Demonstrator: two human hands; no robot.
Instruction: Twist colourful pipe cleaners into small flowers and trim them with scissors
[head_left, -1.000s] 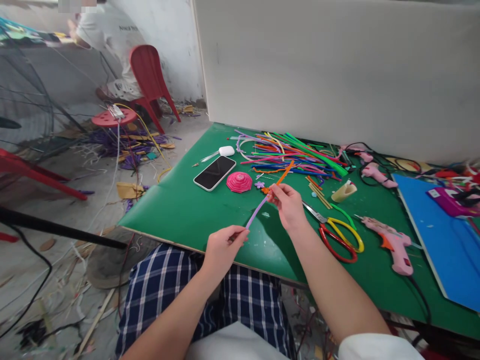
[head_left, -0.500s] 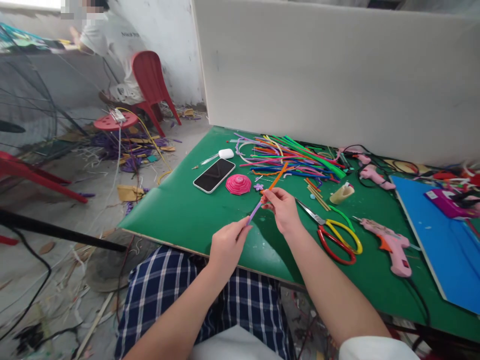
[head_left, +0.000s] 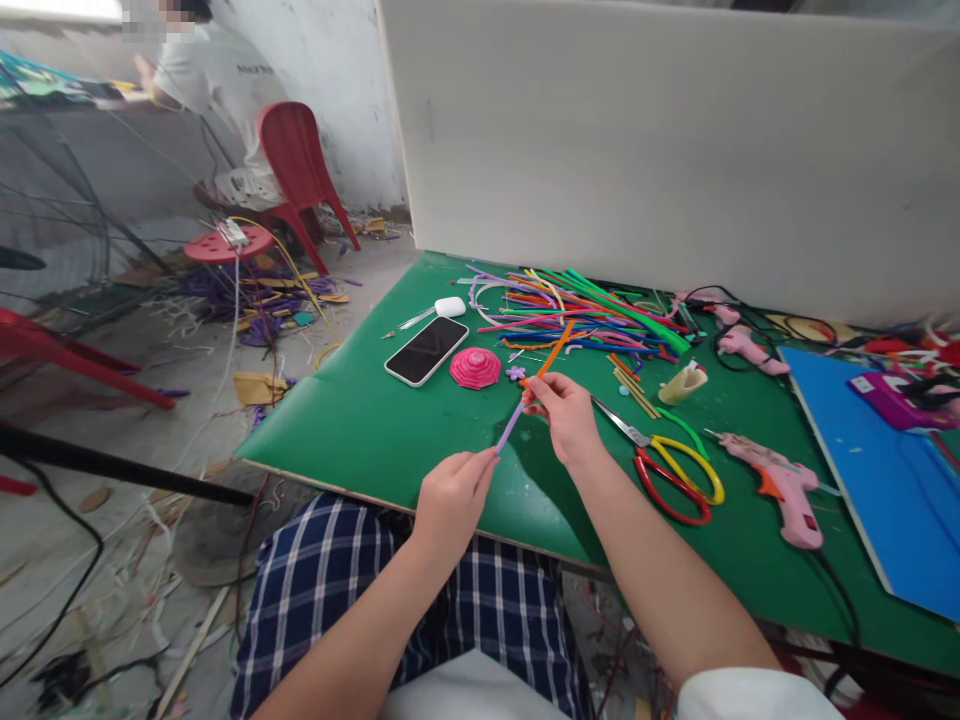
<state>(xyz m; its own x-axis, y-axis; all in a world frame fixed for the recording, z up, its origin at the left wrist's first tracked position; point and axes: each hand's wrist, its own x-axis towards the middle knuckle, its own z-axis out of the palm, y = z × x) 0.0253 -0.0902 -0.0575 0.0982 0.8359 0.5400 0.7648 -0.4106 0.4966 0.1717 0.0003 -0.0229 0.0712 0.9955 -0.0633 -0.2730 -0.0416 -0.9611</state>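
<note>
Closer together than a second ago, the left hand (head_left: 454,495) pinches the lower end of a slim, nearly straight lilac pipe cleaner (head_left: 509,428); the right hand (head_left: 566,410) grips farther up, where an orange pipe cleaner (head_left: 556,348) slants onward, above the green surface (head_left: 360,410). Beside the right forearm lie red-and-yellow-handled scissors (head_left: 640,440); beyond, a ridged pink disc (head_left: 475,369), a smartphone (head_left: 427,352) and heaped multicoloured pipe cleaners (head_left: 592,310).

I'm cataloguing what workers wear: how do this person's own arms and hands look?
The left hand and right hand are ungloved, with no watch visible. The right arm has a plain white sleeve ending near the elbow; the left arm is bare as far as it shows.
</note>
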